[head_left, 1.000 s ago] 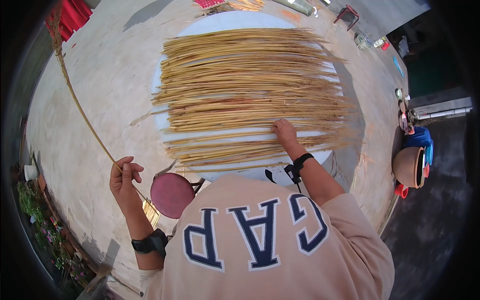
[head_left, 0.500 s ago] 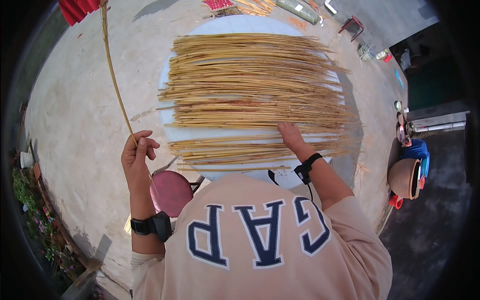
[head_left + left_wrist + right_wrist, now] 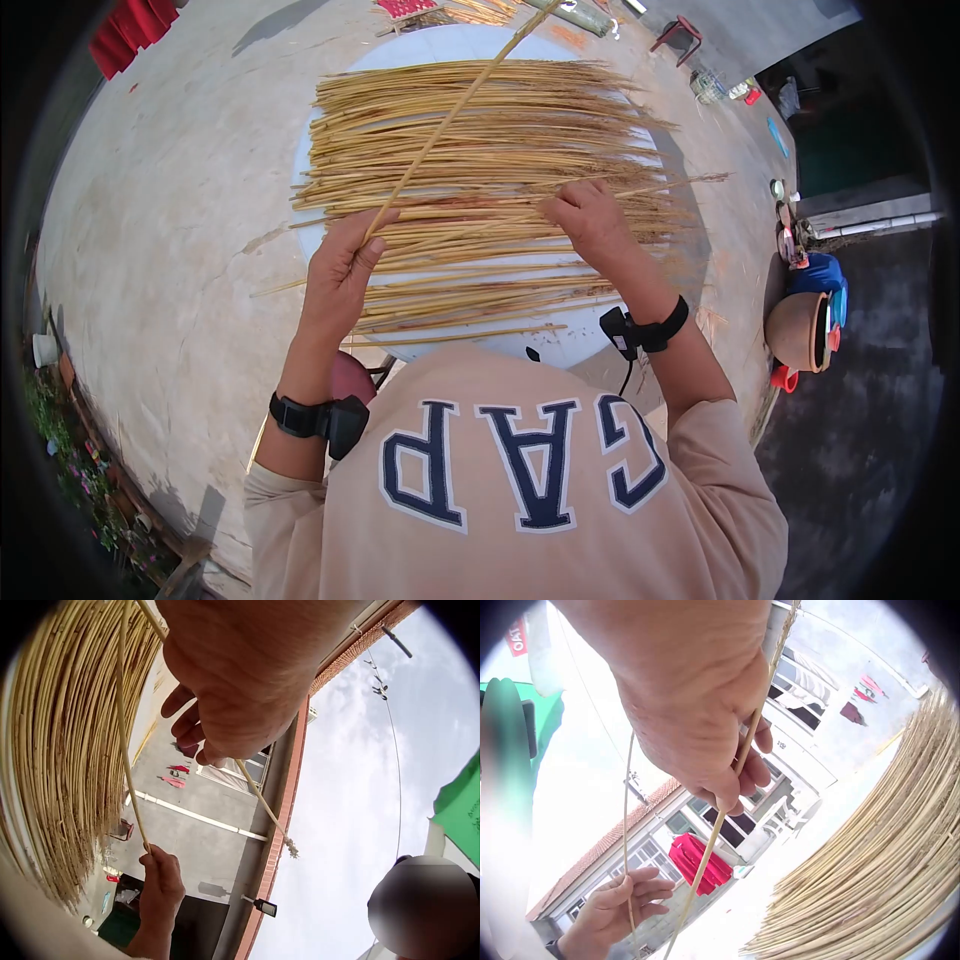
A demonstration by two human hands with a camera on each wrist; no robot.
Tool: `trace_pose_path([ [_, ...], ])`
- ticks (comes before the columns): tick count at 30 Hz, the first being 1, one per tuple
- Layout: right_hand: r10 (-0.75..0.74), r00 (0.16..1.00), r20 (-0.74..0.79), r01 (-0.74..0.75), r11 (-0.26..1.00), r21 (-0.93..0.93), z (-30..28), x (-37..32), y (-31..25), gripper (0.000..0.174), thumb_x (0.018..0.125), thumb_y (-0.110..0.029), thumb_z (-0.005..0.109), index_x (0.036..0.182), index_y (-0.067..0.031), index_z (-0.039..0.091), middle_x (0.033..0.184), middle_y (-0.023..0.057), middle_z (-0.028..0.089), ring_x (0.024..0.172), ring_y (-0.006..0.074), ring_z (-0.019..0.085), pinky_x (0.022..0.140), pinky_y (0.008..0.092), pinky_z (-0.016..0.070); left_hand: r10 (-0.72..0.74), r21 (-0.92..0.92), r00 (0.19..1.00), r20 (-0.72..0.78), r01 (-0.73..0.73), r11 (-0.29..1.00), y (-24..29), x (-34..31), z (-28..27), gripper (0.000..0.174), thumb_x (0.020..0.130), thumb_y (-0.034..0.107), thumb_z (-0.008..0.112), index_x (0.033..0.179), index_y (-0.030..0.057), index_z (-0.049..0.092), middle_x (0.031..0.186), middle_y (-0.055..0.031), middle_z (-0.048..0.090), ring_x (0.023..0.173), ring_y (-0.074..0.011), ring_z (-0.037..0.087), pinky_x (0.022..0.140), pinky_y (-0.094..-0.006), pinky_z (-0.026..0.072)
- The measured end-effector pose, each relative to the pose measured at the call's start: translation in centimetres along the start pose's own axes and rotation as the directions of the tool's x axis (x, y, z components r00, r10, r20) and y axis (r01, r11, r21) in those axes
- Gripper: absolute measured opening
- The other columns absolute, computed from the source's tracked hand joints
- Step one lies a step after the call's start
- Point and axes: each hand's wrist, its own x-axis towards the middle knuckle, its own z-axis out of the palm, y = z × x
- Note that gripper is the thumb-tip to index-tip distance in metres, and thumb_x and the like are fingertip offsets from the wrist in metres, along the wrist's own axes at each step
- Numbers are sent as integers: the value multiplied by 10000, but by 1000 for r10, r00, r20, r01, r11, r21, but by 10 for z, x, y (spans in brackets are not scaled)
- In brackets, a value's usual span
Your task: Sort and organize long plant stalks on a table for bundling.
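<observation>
2 held stalks: 1 stalk (image 3: 440, 132) in L hand (image 3: 340, 272), 1 more stalk (image 3: 662, 188) in R hand (image 3: 592, 225). Under & beyond hands, 1 table (image 3: 450, 42) w/ dozens of loose stalks (image 3: 450, 160), overlapping, exact no. unclear. 2 wrist cams: 1 L cam (image 3: 347, 425), 1 R cam (image 3: 619, 332). 1 clay pot (image 3: 795, 332) well right of R hand.

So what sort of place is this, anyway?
Probably a home's courtyard: there's open sky above, red clothing hung up by a building, and flowering plants along the edge of the concrete ground.
</observation>
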Motion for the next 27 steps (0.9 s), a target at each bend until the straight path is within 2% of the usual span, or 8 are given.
trace_pose_path([
  [6,-295,944,-146,267,945,-188,-94,57,-35,122,683,-42,560,798,-79,574,758,40,514,756,216,518,794,376,411,-164,-134,880,445,247,960,49,34,42,270,891,197,494,1096,33,559,747,2,567,687,-67,492,630,-203,390],
  [10,-325,808,-492,269,945,-184,-104,56,-23,115,708,-34,602,814,-72,584,797,44,555,736,210,544,705,340,453,-262,-287,937,232,323,902,30,32,35,232,898,252,492,864,36,568,591,11,477,527,-55,409,489,-186,329],
  [12,114,792,-600,-37,990,139,-80,31,-4,118,745,-36,621,857,-62,597,814,58,581,711,190,569,588,305,468,-323,-421,946,-41,277,864,26,27,14,288,906,303,470,745,68,517,565,22,436,488,-44,350,438,-185,259],
  [14,517,831,-207,-379,797,470,-29,1,18,95,782,-66,601,873,-40,598,743,73,586,647,154,577,529,289,463,-167,-480,949,-267,19,877,8,20,-21,378,889,392,466,663,92,425,540,22,377,469,-56,315,416,-200,210],
  [18,701,432,567,-812,28,583,105,-75,51,141,811,-128,582,885,-8,595,667,37,575,599,84,569,514,249,478,-108,-422,832,-544,-160,892,30,10,-63,495,837,532,439,612,121,281,510,13,281,454,-90,272,437,-217,209],
  [21,759,370,536,-907,169,386,170,-111,56,141,782,-94,576,909,-40,609,716,59,604,633,152,604,548,284,491,-152,-442,814,-560,-138,886,22,-11,-72,513,843,531,428,570,134,252,489,1,284,451,-93,257,441,-216,215],
  [23,664,742,95,-670,737,86,190,-120,52,122,743,-76,583,860,-72,617,755,74,592,678,242,592,581,334,487,-192,-471,812,-552,-113,875,16,-27,-66,530,854,525,408,537,133,243,473,-14,307,442,-96,263,431,-215,219],
  [27,656,755,-8,-653,753,80,181,-111,41,65,708,-78,599,769,-99,608,779,83,554,714,300,554,606,387,470,-221,-446,759,-612,-101,889,12,-51,-59,537,870,530,349,534,122,257,474,-29,345,434,-100,274,424,-213,222],
])
